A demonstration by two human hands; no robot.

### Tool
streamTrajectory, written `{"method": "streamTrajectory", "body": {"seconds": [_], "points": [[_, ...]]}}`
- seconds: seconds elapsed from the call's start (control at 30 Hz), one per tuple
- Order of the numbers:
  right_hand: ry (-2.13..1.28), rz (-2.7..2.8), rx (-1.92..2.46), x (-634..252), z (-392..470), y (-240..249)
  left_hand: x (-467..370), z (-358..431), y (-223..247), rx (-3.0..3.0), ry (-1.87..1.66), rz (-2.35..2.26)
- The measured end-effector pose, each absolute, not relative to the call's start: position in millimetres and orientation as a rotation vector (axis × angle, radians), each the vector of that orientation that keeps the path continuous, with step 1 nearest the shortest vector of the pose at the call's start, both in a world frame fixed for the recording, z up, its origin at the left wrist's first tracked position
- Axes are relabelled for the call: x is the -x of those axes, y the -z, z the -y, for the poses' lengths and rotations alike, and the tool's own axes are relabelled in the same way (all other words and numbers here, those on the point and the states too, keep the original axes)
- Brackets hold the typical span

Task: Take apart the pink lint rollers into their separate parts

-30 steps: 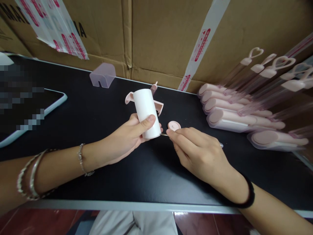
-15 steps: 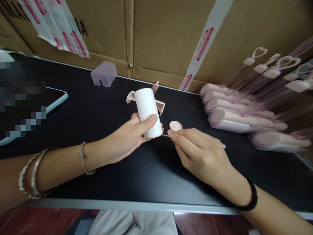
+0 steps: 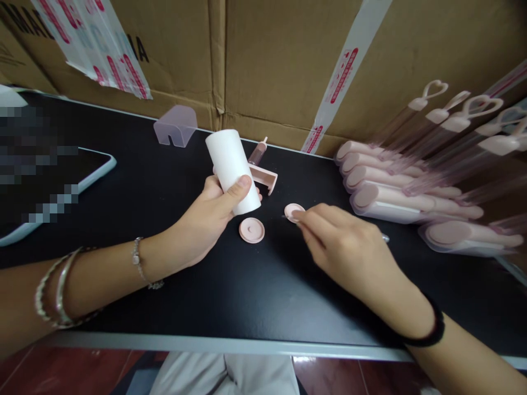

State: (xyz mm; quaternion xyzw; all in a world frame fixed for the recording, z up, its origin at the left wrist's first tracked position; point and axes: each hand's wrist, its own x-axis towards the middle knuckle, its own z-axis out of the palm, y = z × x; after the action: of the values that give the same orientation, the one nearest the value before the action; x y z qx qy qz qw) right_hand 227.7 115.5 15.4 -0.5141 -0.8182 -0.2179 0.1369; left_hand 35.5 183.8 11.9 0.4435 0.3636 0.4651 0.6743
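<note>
My left hand (image 3: 216,206) is closed around a white lint roller roll (image 3: 233,167), tilted above the black tabletop, thumb across its front. Just below the roll lies a round pink end cap (image 3: 252,230). My right hand (image 3: 343,233) pinches a slim metal tool (image 3: 385,237); its silvery rear end shows behind the hand, while most of the shaft is hidden. Near those fingertips a second pink cap (image 3: 293,212) lies partly covered. Behind the roll is a pink roller bracket (image 3: 264,178) with a translucent stem (image 3: 258,153), partly hidden by the roll.
Several pink lint rollers (image 3: 387,200) in clear covers lean in a row at the right. A translucent purplish cover (image 3: 176,127) stands at the back. A light-blue-edged device (image 3: 96,164) lies at left. Cardboard boxes (image 3: 267,66) wall off the table's rear.
My left hand has moved up and left with the roll, exposing the pink cap beneath. My right hand has drawn slightly right, taking the tool away from the roll's lower end.
</note>
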Motion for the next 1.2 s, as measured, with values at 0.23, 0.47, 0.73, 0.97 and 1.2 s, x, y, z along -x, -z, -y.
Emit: {"method": "streamTrajectory", "body": {"seconds": [0.23, 0.47, 0.73, 0.97, 1.2], "points": [[0.495, 2.177, 2.115, -264.7, -141.3, -10.2, -31.6, -187.8, -9.1, -1.059, -1.043, -0.822], [0.424, 2.154, 1.985, -270.6, -151.2, -1.5, -32.2, -185.3, -8.6, -1.26, -1.033, -0.743], [-0.59, 1.834, 1.132, -222.5, -128.8, -2.2, -32.4, -172.5, -6.9, -1.814, -0.778, -0.735], [-0.4, 1.469, 1.107, -233.7, -131.4, -6.7, -19.7, -176.8, -4.3, -2.464, -0.561, -0.888], [-0.106, 1.335, 1.122, -262.9, -143.2, -24.8, -2.9, -203.4, -27.5, -2.473, -0.601, -1.094]]}}
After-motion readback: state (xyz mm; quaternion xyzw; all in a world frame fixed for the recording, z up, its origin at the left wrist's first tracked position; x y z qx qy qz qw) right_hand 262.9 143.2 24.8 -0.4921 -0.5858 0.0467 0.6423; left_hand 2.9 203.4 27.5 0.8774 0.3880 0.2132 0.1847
